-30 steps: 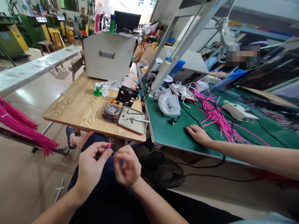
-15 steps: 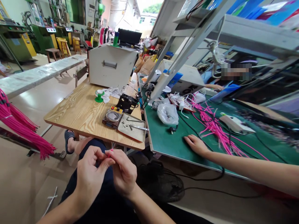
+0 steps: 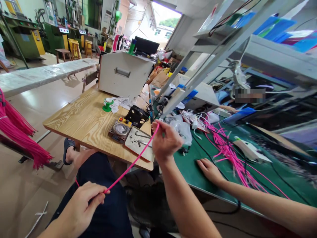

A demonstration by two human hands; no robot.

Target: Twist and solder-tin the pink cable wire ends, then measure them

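Observation:
A thin pink cable (image 3: 133, 162) runs taut on a slant between my two hands, over my lap. My left hand (image 3: 85, 201) pinches its lower part, and a short length sticks out behind the fingers. My right hand (image 3: 165, 140), slightly blurred, is closed on the upper part, raised over the gap between the wooden table and the green bench. Beneath the cable's upper stretch lies a metal dustpan-shaped tray (image 3: 131, 141) with dark tools on it. Next to the tray sits a small round-topped device (image 3: 120, 128) with a yellow panel.
Another person's hand (image 3: 210, 170) rests on the green bench (image 3: 195, 172). Pink cables (image 3: 232, 155) and a power strip (image 3: 251, 150) lie there. The wooden table (image 3: 74, 119) carries a solder spool (image 3: 108, 104) and a black fan (image 3: 137, 115). A pink cable bundle (image 3: 22, 142) hangs at left.
My hands were together, pinching a cable end with splayed strands. Now they are apart: the right has moved up and right, the left down and left, with the cable stretched between.

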